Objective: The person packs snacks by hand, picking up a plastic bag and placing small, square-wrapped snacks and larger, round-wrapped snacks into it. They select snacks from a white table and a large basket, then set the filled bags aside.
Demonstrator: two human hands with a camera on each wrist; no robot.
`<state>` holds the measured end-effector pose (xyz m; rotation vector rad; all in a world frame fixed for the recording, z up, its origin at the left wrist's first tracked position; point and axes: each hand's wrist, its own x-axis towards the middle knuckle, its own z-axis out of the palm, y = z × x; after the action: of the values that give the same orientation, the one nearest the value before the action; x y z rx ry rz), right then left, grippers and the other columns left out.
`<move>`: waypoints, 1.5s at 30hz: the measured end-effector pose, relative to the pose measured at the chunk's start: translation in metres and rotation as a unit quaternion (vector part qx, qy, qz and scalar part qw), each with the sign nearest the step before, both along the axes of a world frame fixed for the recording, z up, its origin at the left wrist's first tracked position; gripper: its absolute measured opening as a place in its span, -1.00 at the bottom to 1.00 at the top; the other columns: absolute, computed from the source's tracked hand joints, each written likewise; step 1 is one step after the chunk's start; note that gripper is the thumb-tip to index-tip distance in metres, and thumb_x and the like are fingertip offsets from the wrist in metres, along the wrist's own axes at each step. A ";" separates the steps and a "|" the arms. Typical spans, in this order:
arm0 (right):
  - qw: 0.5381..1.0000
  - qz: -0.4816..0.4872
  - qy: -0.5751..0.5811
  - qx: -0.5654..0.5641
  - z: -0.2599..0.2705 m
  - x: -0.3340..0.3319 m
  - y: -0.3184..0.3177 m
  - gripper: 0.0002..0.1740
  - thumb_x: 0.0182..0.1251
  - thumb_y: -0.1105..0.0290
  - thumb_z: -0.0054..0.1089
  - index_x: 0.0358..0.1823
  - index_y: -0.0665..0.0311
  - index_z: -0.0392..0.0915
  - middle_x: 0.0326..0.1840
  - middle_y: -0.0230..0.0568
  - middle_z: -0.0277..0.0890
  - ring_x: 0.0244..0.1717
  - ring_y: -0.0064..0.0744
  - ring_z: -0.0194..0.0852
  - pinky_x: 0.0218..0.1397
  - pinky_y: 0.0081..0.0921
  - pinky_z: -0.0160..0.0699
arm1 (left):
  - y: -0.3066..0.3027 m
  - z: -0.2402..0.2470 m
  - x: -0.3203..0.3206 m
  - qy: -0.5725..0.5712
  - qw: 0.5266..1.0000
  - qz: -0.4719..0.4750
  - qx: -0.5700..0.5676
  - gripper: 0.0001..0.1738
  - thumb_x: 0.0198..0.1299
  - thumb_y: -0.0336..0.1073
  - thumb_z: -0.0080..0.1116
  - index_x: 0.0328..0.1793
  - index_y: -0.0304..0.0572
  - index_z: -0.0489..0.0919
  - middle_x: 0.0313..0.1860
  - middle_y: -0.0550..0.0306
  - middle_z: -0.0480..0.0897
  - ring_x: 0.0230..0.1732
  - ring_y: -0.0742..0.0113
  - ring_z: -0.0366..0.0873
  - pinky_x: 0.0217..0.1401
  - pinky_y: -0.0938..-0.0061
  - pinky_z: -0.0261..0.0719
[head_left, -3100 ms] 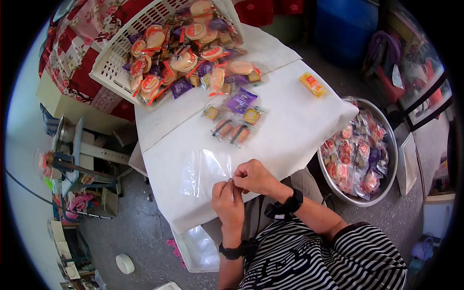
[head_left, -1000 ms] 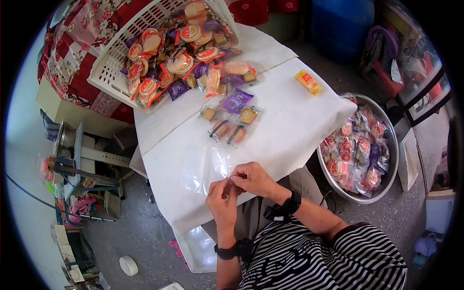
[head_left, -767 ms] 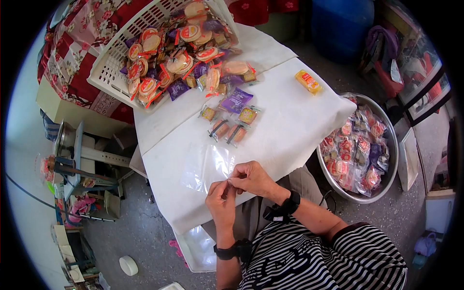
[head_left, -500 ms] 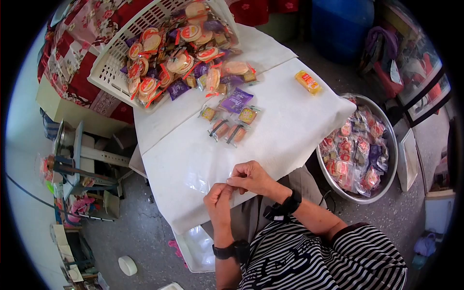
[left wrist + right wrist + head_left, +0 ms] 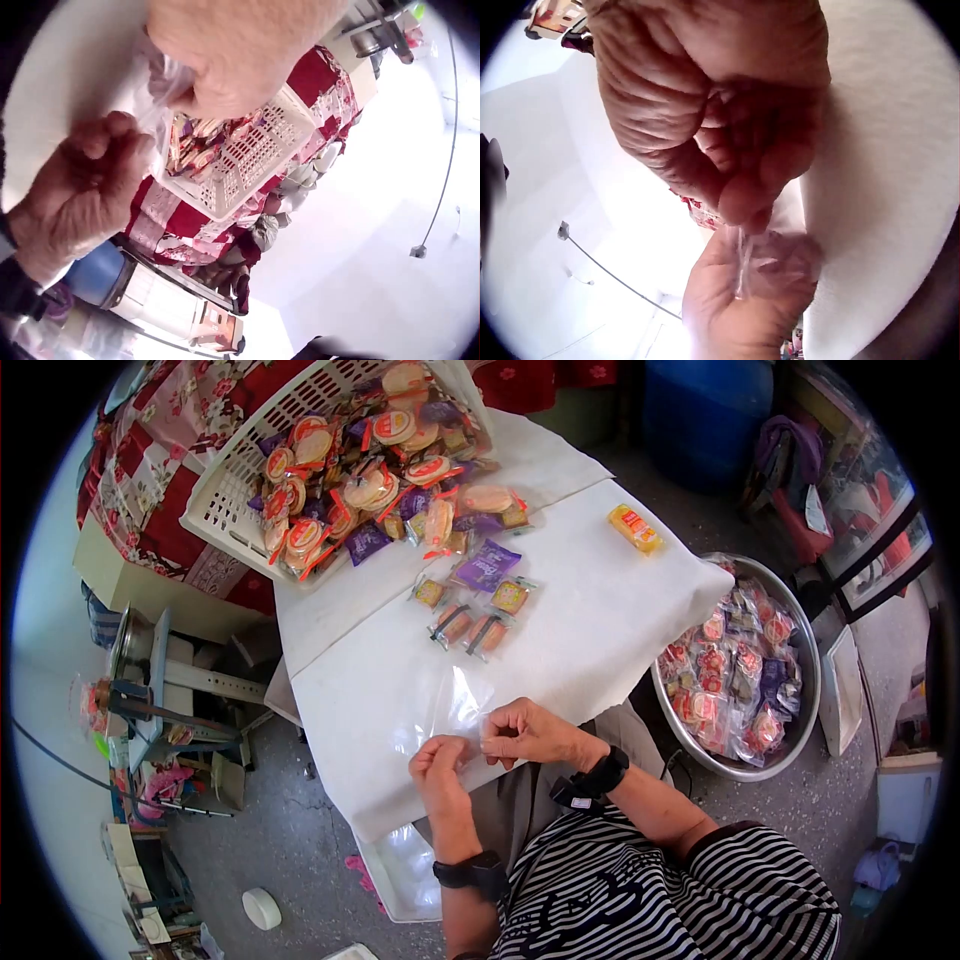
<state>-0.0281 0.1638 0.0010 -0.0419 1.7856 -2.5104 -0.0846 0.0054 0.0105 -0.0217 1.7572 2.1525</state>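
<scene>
A clear plastic bag (image 5: 465, 700) lies at the near edge of the white-covered table (image 5: 590, 625), its edge between both hands. My left hand (image 5: 440, 775) pinches one side of it. From the right, my right hand (image 5: 530, 735) pinches the other side between thumb and forefinger, as the right wrist view also shows. The film (image 5: 776, 259) stretches between the fingertips, a small gap apart. Just beyond the bag lies a group of wrapped snacks: a purple packet (image 5: 485, 565), two small square packets (image 5: 510, 596) and two oblong, dark-banded cakes (image 5: 487, 635).
A white slotted basket (image 5: 215, 485) heaped with wrapped snacks stands tilted at the back left, some spilling onto the table. One yellow packet (image 5: 635, 528) lies at the right. A metal basin (image 5: 815, 690) of filled bags stands beside the table; a white tray (image 5: 385, 875) sits below its front edge.
My hands were together at the bag's edge and have now drawn apart, the left moving leftward. The bag's film now spans the gap between them. The snacks have stayed in place.
</scene>
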 end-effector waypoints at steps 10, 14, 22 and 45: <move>0.877 -0.277 0.044 0.390 0.008 -0.003 -0.023 -0.76 0.07 0.33 0.30 -0.42 0.37 0.49 -0.54 -0.03 0.51 -0.65 -0.09 0.47 -0.53 -0.33 0.46 | 0.012 0.011 0.001 0.614 0.697 0.063 -0.365 -0.93 0.17 -0.60 0.04 -0.23 -0.33 0.47 -0.35 -0.10 0.48 -0.33 -0.09 0.47 -0.28 0.17 0.47; 0.772 -0.412 0.070 0.478 0.023 -0.015 -0.006 -0.65 0.12 0.37 0.31 -0.07 0.28 0.47 -0.40 -0.10 0.50 -0.48 -0.12 0.55 -0.47 -0.29 0.49 | 0.009 -0.004 0.009 0.590 0.700 0.015 -0.402 -0.77 -0.01 -0.66 0.09 -0.18 -0.35 0.48 -0.25 -0.15 0.48 -0.21 -0.12 0.49 -0.19 0.10 0.48; 0.793 -0.276 0.152 0.521 -0.001 -0.039 -0.002 -0.59 0.12 0.48 0.25 0.05 0.12 0.52 -0.26 -0.23 0.53 -0.38 -0.14 0.56 -0.34 -0.29 0.54 | -0.017 -0.002 -0.007 0.438 0.777 0.133 -0.431 -0.80 0.16 -0.54 0.09 -0.07 -0.31 0.47 -0.45 -0.13 0.51 -0.42 -0.08 0.51 -0.34 0.16 0.46; 0.776 -0.297 0.154 0.535 0.007 -0.054 0.046 -0.74 0.24 0.46 0.10 -0.05 0.38 0.44 -0.35 -0.07 0.54 -0.52 -0.18 0.53 -0.44 -0.32 0.57 | -0.017 -0.025 -0.010 0.393 0.824 0.187 -0.363 -0.77 0.10 -0.59 0.10 -0.09 -0.25 0.51 -0.65 0.05 0.45 -0.67 0.17 0.40 -0.54 0.33 0.37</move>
<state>-0.0817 0.2094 0.0079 0.2071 3.5143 -1.2947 -0.0949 -0.0113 -0.0140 0.4148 3.2096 1.6386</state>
